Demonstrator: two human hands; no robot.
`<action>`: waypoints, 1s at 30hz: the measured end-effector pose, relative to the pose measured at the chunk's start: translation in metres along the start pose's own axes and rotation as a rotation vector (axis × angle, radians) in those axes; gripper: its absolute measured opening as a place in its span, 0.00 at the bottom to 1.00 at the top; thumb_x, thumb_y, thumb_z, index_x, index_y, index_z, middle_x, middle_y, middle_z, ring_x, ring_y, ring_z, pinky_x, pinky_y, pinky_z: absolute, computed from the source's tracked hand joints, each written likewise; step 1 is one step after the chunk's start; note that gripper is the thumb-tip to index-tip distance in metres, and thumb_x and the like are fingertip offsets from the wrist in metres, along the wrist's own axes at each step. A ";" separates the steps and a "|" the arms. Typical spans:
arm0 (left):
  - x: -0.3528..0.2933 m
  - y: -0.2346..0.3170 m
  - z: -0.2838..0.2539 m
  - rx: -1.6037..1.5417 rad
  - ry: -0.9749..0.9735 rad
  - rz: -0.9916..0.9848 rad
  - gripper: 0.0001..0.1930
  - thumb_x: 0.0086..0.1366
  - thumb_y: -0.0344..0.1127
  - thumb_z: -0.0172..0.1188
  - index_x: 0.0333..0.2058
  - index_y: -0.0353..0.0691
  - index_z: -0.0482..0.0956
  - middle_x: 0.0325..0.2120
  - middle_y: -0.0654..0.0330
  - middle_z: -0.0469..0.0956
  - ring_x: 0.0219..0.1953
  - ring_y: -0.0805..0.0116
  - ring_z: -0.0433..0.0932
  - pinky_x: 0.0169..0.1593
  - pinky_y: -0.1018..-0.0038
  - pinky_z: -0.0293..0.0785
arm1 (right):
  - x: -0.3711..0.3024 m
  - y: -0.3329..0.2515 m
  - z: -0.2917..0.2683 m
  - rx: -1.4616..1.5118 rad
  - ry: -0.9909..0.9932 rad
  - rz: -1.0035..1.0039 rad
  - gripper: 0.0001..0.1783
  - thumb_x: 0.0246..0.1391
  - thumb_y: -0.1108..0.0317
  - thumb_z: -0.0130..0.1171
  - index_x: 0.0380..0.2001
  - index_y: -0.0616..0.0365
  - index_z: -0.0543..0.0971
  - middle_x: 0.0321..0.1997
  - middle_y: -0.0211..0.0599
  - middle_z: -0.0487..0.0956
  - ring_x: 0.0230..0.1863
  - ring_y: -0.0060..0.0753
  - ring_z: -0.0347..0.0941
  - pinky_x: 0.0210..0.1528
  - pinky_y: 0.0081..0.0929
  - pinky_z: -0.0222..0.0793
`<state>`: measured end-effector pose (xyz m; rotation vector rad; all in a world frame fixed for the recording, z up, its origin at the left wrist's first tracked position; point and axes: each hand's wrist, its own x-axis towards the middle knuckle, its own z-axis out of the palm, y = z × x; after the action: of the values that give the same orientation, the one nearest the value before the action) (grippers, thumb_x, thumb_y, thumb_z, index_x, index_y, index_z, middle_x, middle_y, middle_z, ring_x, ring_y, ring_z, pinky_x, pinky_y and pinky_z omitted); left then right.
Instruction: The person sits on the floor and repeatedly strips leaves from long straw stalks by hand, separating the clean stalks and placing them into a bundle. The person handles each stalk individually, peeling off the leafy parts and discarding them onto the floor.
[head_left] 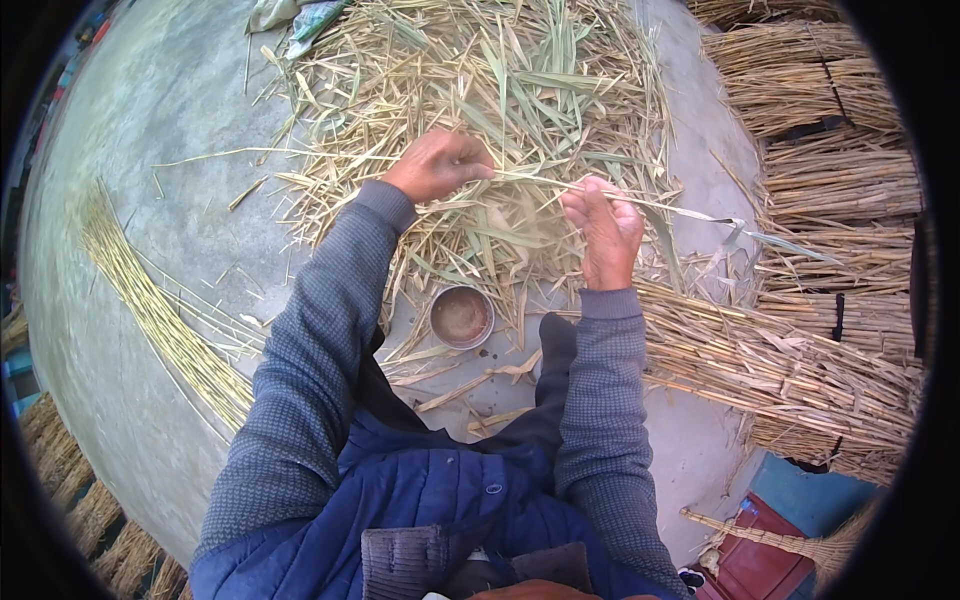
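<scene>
A long thin reed stalk point(535, 180) is stretched between my two hands, in front of my chest. My left hand point(438, 165) pinches it on the left, with the fingers curled down around it. On the right, my right hand point(606, 230) grips the same stalk between thumb and fingers, palm side partly showing. Beyond that hand the stalk runs on to the right and ends in a dry leaf point(790, 245). Under both hands spreads a large heap of stripped dry and green leaves point(480, 90).
A round metal bowl point(462, 317) stands on the concrete floor between my feet. Thin cleaned stalks point(165, 310) lie at the left. A bundle of unstripped reeds point(770, 370) reaches in from the right, before stacked tied bundles point(840, 180). A dark red box point(755, 555) sits lower right.
</scene>
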<state>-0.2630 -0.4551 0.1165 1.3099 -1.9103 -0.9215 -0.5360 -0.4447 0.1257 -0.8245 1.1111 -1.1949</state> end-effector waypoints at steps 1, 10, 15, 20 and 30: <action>0.000 0.004 0.000 0.032 0.009 -0.015 0.11 0.62 0.41 0.68 0.34 0.38 0.85 0.26 0.57 0.82 0.28 0.60 0.80 0.33 0.67 0.74 | 0.000 -0.001 0.000 -0.001 0.017 0.003 0.20 0.62 0.66 0.64 0.51 0.69 0.74 0.40 0.42 0.83 0.38 0.30 0.83 0.39 0.20 0.80; 0.002 0.016 0.012 0.241 0.059 0.130 0.09 0.58 0.38 0.69 0.30 0.39 0.83 0.24 0.55 0.81 0.29 0.55 0.81 0.33 0.64 0.73 | -0.002 0.002 0.012 0.016 -0.098 0.090 0.17 0.58 0.69 0.67 0.46 0.64 0.73 0.42 0.40 0.82 0.40 0.30 0.82 0.42 0.22 0.80; 0.001 0.015 0.017 0.264 0.055 0.155 0.09 0.57 0.39 0.68 0.30 0.41 0.82 0.24 0.55 0.81 0.30 0.54 0.81 0.34 0.62 0.74 | -0.002 0.004 0.014 -0.016 -0.124 0.084 0.16 0.56 0.72 0.66 0.44 0.63 0.73 0.39 0.39 0.82 0.38 0.29 0.82 0.39 0.21 0.79; 0.000 0.014 0.020 0.302 0.042 0.153 0.08 0.57 0.39 0.68 0.29 0.43 0.81 0.24 0.57 0.81 0.30 0.54 0.81 0.35 0.62 0.74 | -0.002 0.011 0.018 -0.026 -0.096 0.053 0.14 0.55 0.75 0.63 0.43 0.63 0.73 0.36 0.38 0.82 0.36 0.28 0.82 0.37 0.21 0.79; -0.001 0.008 0.026 0.442 0.090 0.393 0.07 0.50 0.34 0.63 0.19 0.41 0.74 0.13 0.51 0.71 0.20 0.49 0.76 0.25 0.58 0.70 | 0.012 0.046 0.002 -0.542 -0.035 0.052 0.09 0.46 0.75 0.65 0.33 0.60 0.77 0.28 0.36 0.81 0.28 0.23 0.79 0.31 0.19 0.73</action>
<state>-0.2881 -0.4471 0.1083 1.1177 -2.2678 -0.2466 -0.5205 -0.4466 0.0805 -1.2112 1.4440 -0.8362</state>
